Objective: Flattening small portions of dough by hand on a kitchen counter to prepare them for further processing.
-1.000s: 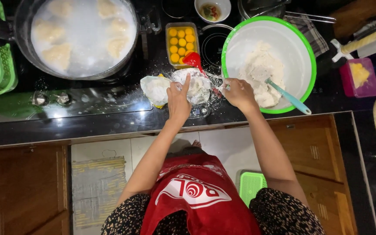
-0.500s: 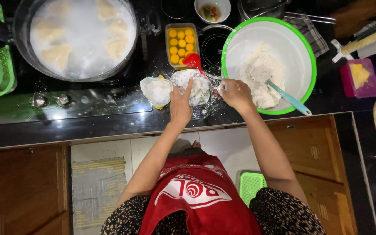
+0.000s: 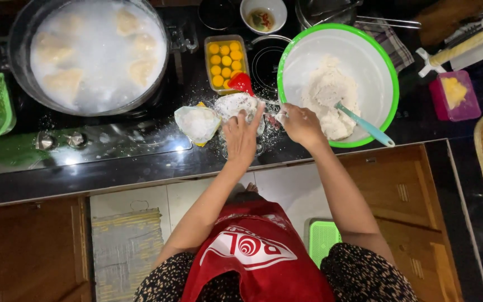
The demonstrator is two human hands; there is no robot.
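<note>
— Shaping: our left hand [image 3: 240,137] cups the floured dough round [image 3: 241,106] on the dark surface [image 3: 141,162]; our right hand [image 3: 300,124] pinches its edge.
— Next, we probably need steady pinching along the rim.

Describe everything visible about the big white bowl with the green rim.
The round white plastic-looking bowl with a green rim stands upright on the dark counter, right of the stove. It holds a lump of pale, floury dough with a light-blue-handled utensil stuck in, handle leaning over the near rim. The right hand overlaps its near-left edge.
</note>
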